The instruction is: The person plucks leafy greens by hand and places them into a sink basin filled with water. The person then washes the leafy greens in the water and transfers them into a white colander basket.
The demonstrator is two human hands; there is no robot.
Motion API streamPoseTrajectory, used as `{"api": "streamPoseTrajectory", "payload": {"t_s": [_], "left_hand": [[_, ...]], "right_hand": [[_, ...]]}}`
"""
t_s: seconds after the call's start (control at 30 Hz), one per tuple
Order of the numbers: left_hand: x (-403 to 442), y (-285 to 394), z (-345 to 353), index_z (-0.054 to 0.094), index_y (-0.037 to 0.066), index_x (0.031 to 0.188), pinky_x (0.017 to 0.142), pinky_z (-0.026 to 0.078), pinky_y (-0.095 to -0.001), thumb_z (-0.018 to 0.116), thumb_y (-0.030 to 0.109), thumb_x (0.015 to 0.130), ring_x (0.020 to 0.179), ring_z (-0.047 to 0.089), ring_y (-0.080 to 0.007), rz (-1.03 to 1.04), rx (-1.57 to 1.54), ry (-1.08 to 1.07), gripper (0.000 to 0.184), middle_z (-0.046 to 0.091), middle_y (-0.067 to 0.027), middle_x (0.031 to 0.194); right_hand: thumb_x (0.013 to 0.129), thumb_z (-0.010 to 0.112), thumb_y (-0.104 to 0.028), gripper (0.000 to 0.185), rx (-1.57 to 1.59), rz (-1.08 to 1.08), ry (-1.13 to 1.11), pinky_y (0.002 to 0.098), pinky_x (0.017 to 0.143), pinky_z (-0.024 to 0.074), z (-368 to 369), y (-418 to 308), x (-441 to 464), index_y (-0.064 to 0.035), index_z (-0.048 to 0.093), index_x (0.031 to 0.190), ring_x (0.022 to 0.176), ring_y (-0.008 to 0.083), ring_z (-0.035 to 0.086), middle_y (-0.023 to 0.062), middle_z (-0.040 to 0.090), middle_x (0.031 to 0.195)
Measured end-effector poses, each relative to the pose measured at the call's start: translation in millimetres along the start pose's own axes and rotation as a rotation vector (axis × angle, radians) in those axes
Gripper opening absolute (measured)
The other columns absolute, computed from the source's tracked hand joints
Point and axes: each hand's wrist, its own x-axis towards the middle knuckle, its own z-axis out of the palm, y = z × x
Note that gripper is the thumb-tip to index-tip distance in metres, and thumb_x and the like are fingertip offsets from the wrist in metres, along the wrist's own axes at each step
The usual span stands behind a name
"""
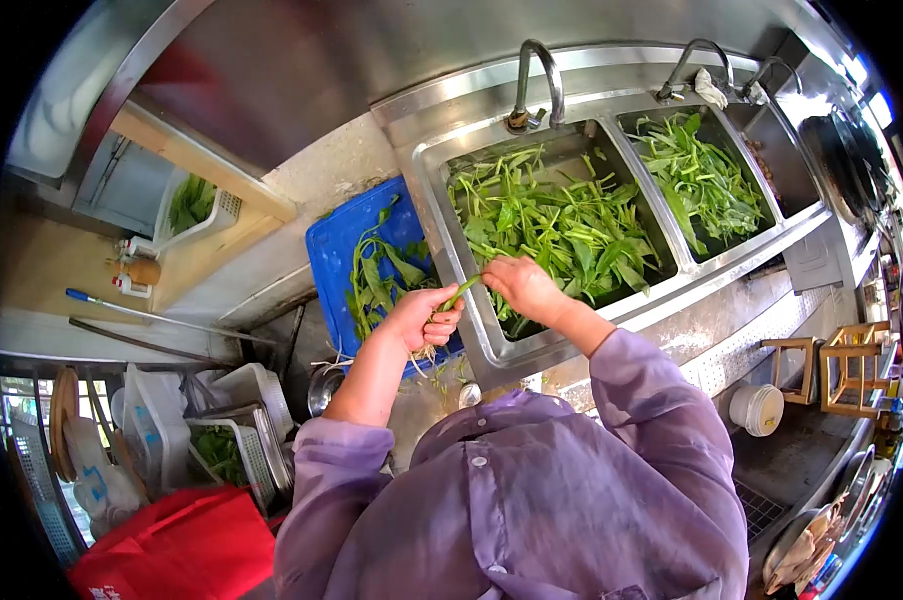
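My left hand is closed around a green vegetable stem, which looks like water spinach. Pale roots hang below that fist. At the stem's upper end, my right hand pinches it over the near left rim of the steel sink. Loose leafy greens fill much of the left basin beside my right hand. Behind my left hand, a blue crate holds uncut leafy stalks. My right fingertips are partly hidden.
More greens lie in the middle basin. A curved faucet rises behind the left one. White baskets and a red bag stand at lower left. A white bucket and wooden stools are at right.
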Motion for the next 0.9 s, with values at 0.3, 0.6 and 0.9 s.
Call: {"api": "streamPoseTrajectory", "payload": {"t_s": [0.3, 0.6, 0.9], "left_hand": [[-30.3, -65.6, -21.5, 0.047, 0.008, 0.076, 0.034, 0.018, -0.0216, 0.042, 0.036, 0.088, 0.036, 0.025, -0.0054, 0.188, 0.088, 0.231, 0.031, 0.031, 0.0049, 0.05], [-46.2, -209.5, -227.1, 0.053, 0.004, 0.074, 0.042, 0.037, -0.0303, 0.058, 0.037, 0.077, 0.047, 0.051, -0.0147, 0.285, 0.387, 1.291, 0.034, 0.055, -0.0071, 0.062], [3.2, -175.1, -235.9, 0.051, 0.005, 0.09, 0.071, 0.044, -0.0419, 0.06, 0.033, 0.073, 0.086, 0.053, -0.0349, 0.109, 0.806, 1.627, 0.034, 0.054, -0.0151, 0.094]], "right_hand": [[0.087, 0.041, -0.029, 0.033, 0.082, 0.705, 0.345, 0.0379, 0.065, 0.044, -14.9, 129.9, -7.0, -0.0003, 0.056, 0.09, 0.073, 0.0297, 0.054, 0.015, 0.059, 0.08], [0.083, 0.051, -0.017, 0.023, -0.085, 0.478, 0.268, 0.0327, 0.066, 0.0459, 22.1, 85.9, -33.8, -0.0035, 0.056, 0.1, 0.073, 0.0223, 0.058, 0.0133, 0.059, 0.094], [0.077, 0.051, -0.003, 0.027, -0.088, 0.377, 0.112, 0.0292, 0.062, 0.0454, 51.4, -7.2, -43.0, -0.0022, 0.051, 0.104, 0.068, 0.0211, 0.057, 0.014, 0.054, 0.096]]}}
